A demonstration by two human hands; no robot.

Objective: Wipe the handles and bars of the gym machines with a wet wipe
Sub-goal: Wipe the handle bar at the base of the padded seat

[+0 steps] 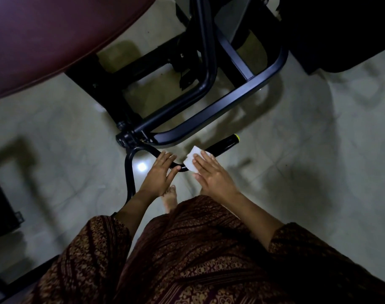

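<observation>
A black curved handle bar [133, 154] of a gym machine runs across the middle of the view and ends in a black grip [225, 143] with a yellow tip. My left hand [159, 175] rests on the bar with straight fingers, thumb beneath it. My right hand [213, 174] presses a white wet wipe [192, 159] flat onto the bar, just right of my left hand and below the grip. The bar under both hands is hidden.
A dark red padded seat [55, 40] fills the upper left. Black frame tubes [209, 110] of the machine stand on the pale tiled floor [296, 150] beyond the handle. A dark object [0, 205] sits at the left edge. My bare foot [170, 198] is under the hands.
</observation>
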